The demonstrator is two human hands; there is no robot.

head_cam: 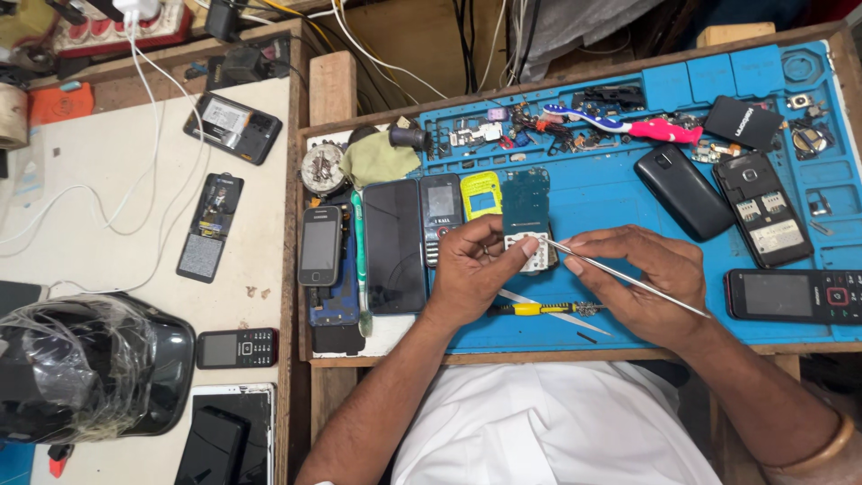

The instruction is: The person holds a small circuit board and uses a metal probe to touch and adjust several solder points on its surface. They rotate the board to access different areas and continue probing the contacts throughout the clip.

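Our left hand [474, 267] pinches a small white keypad [532, 251] over the blue mat [620, 193], below a teal board [525, 202]; our right hand [642, 278] fingers grip a thin metal probe [628, 280] touching it.

The left hand [476, 265] covers the near edge of the small white keypad part [532, 251], so how its grip meets the part cannot be told; the right hand [642, 283] hides the middle of the thin metal rod [628, 280]; the tweezers [548, 310] lie partly under both hands; the black phone [795, 295] is cut off by the right edge; the tablet [229, 436] runs off the bottom edge; the small parts in the blue mat's trays [539, 130] are too small to tell apart.
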